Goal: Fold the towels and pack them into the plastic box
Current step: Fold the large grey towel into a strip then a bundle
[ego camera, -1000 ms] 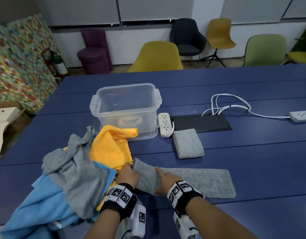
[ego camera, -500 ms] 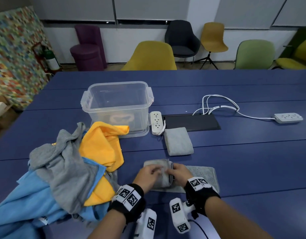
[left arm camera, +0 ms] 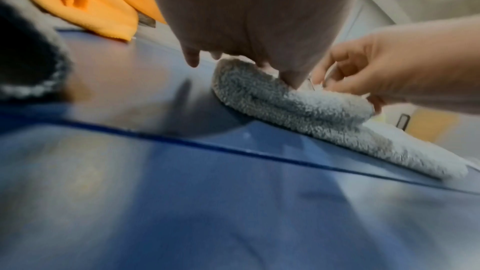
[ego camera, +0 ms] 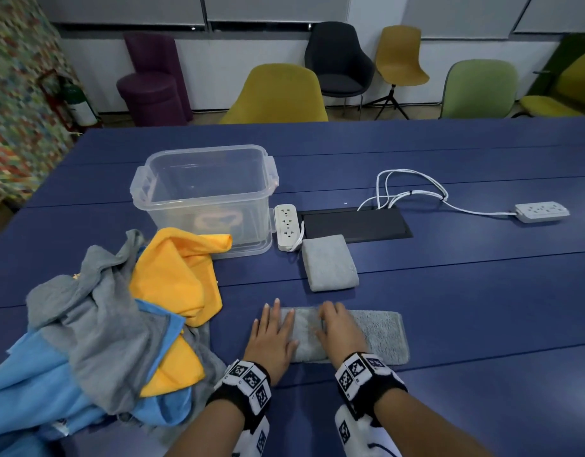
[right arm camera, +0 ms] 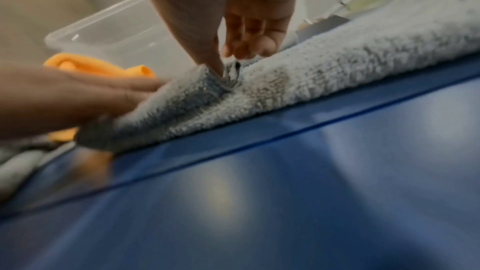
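Leftmost, a heap of loose towels crowds the clear plastic box, no towel inside. Left hand presses flat on the grey towel; right hand pinches its fold. Beyond lies a folded towel.

Fluffy grey terry towel on smooth, faintly glossy blue table

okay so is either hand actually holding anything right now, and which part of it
The right hand pinches the folded-over edge of the gray towel. The left hand holds nothing; it lies flat on the folded end.
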